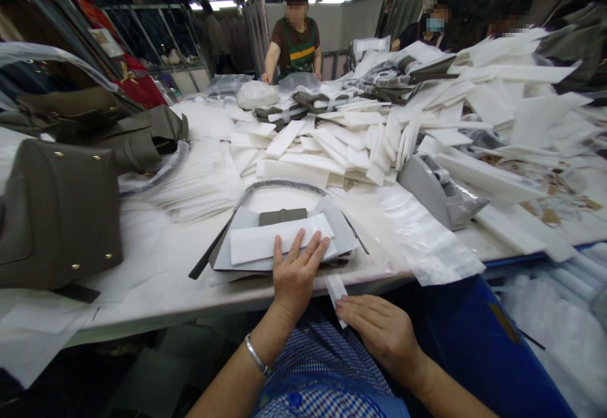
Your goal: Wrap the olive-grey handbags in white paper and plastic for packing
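A grey-brown handbag [220,258] lies flat at the table's front edge, its wrapped handle [284,184] arching away from me. White tissue-like sheeting [339,215] covers part of it, and a white foam sheet [253,244] rests across its front below a dark tab [283,215]. My left hand [296,276] lies on the foam sheet with fingers spread. Just off the table edge, my right hand [382,332] pinches a narrow white foam strip [336,288] between thumb and fingers; the thumb is mostly hidden.
Loose white foam pieces [327,146] are heaped beyond the bag. A grey tape dispenser [434,193] and clear plastic bags [429,238] sit to the right. Large handbags [71,209] stand at left. A blue bin [484,336] is at lower right. A co-worker [296,38] stands across the table.
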Motion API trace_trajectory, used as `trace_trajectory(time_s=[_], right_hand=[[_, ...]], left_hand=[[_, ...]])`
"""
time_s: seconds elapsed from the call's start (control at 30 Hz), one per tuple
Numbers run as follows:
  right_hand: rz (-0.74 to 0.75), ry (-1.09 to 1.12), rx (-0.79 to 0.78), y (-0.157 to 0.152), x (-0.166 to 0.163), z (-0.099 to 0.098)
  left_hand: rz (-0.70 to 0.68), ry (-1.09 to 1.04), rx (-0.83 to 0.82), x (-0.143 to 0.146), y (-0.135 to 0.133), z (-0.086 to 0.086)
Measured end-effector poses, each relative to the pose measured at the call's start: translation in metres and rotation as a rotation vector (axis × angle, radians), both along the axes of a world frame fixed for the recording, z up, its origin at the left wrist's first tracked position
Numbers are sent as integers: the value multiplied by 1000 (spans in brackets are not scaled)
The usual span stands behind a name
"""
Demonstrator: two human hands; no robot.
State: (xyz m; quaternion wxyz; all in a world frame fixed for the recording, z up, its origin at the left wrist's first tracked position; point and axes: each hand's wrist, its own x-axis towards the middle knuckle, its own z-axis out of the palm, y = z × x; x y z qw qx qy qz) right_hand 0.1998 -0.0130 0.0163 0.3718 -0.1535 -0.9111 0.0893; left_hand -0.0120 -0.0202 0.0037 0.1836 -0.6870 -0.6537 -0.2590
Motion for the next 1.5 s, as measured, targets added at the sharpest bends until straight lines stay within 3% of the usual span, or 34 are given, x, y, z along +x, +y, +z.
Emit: trace_trajectory(time_s=[0.33,0.43,0.57,0.73,0.97,1.13,1.27,1.4,1.5], right_hand=[[28,-90,98,41,-21,67],[19,-118,87,63,-34,77],[-42,-144,49,97,-54,72],[-74,-174,-118,125,-74,54],[-31,-313,-293,142,-84,47],[-54,-424,-282,151,-89,48],[-122,-375,-291,148,-94,47],[-168,-180,-281,147,-72,47],[-300,-31,-128,163,-21,52]], left_hand=[[-31,11,34,0,-1,-3],[-37,7,55,-1,-1,-3],[-75,-50,108,-3,-2,-4],[-110,-155,163,-4,-2,-5],[-127,-166,144,-6,-2,-4],[-167,-94,147,-11,-4,-2],[-162,-75,145,-11,-3,1],[-157,-87,119,-9,-3,5],[-171,-89,107,-10,-3,7]])
